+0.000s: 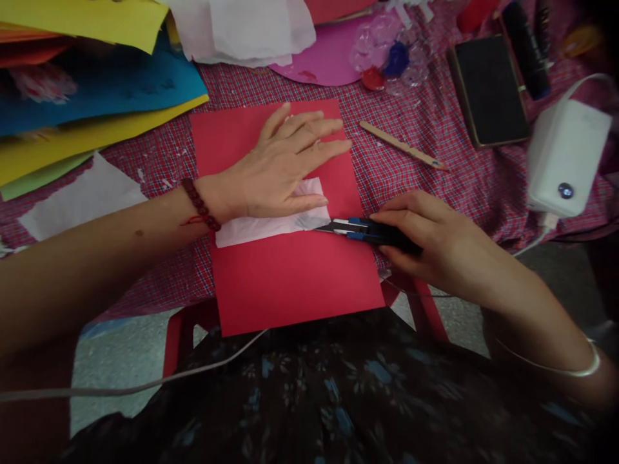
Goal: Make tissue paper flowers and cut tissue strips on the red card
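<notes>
Head: white paper strip [264, 229] on red rectangular sheet [300, 277]
Left hand [278, 171]: spread over both
Right hand [432, 241]: gripping black-blue cutter [358, 231]

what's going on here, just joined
A person's left hand lies spread over a flat red paper sheet and the thin white paper strip on it. The right hand grips a black-and-blue cutter knife, blade out, its tip at the strip's lower edge near the right end. A flat wooden stick lies beside the sheet.
</notes>
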